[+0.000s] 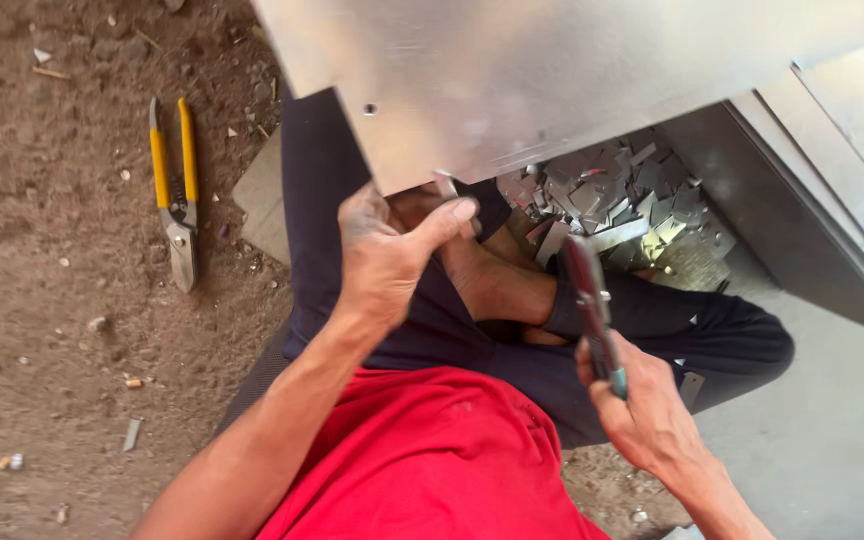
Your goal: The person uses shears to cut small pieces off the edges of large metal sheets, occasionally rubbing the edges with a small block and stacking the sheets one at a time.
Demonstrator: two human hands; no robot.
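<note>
My left hand [384,262] pinches a small metal strip [446,185] at the metal sheet [552,70]; my right hand [647,415] grips snips [590,300].

Yellow-handled tin snips [176,195] lying on the dirt floor [42,200] toward its left edge, jaws closed and pointing toward the near edge. Heap of small cut metal scraps [617,195] piled farther right, beside a grey panel [802,230] slanting along the right edge. Pebbles and bits of litter [132,383] scattered near the near-left corner. Flat grey board [264,195] just right of the snips.
</note>
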